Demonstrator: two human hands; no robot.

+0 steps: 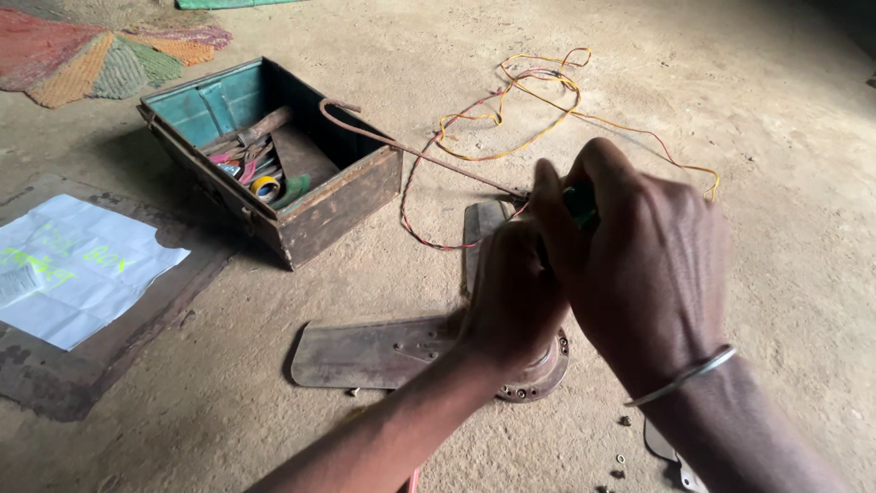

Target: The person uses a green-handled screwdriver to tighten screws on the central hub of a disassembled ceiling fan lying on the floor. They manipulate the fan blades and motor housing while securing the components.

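Near middle of the floor: both hands meet over a dusty fan hub with flat metal blades.
Left hand: the left hand is curled and pressed down onto the top of the hub, hiding most of it; what its fingers grip cannot be told.
Right hand: the right hand is closed around a green-handled tool, just above and touching the left hand; a thin metal bangle sits on its wrist.
Fan blades: one blade lies flat to the left of the hub, another blade points away toward the far side.
Wires: a tangle of red and yellow wires lies on the floor beyond the hands, running back toward the hub.
Rod: a long rusty hooked rod rests with its hook over the box edge and its tip near the hands.
Toolbox: an open metal toolbox, teal inside, sits far left with tape rolls and tools in it.
Paper: a white sheet lies on a dark board at the left edge.
Floor: bare earthen floor, with small screws scattered near right.
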